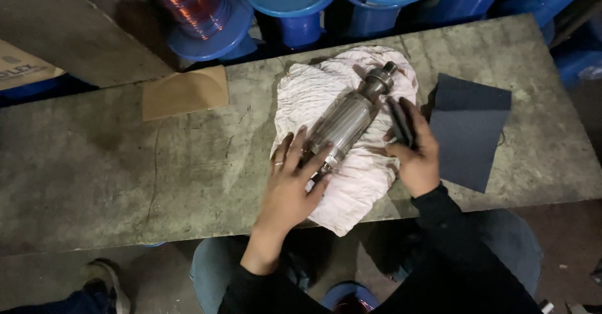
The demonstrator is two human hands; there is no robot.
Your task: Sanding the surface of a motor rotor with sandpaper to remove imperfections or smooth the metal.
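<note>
Head view, looking down on a worn grey bench (125, 163). A metal rotor (347, 124), a ribbed cylinder with a narrower shaft at each end, lies on a crumpled pale pink cloth (364, 176) at the middle of the bench. Its long axis runs on a diagonal, from the near-left end, under the person's fingers, to the far-right end, where the shaft tip (389, 69) points toward the blue spools (295, 0) behind the bench.

The left hand (291, 182) lies flat with its fingers spread, pressed over the near-left end of the rotor and the cloth beside it; a ring shows on one finger. The right hand (415, 148) rests just to the right of the rotor's middle, on the edge of the cloth, with its fingers closed round a small dark strip (401, 122) that looks like a folded abrasive sheet; its exact kind cannot be told. This hand is apart from the rotor, though close to it.

The rotor thus lies to the left of the right hand and slightly farther away, and directly beneath the left hand, which is the nearer of the two. A larger dark abrasive sheet (467, 129) lies flat to the right of the cloth, and a brown card (185, 91) lies to the far left of it.
</note>
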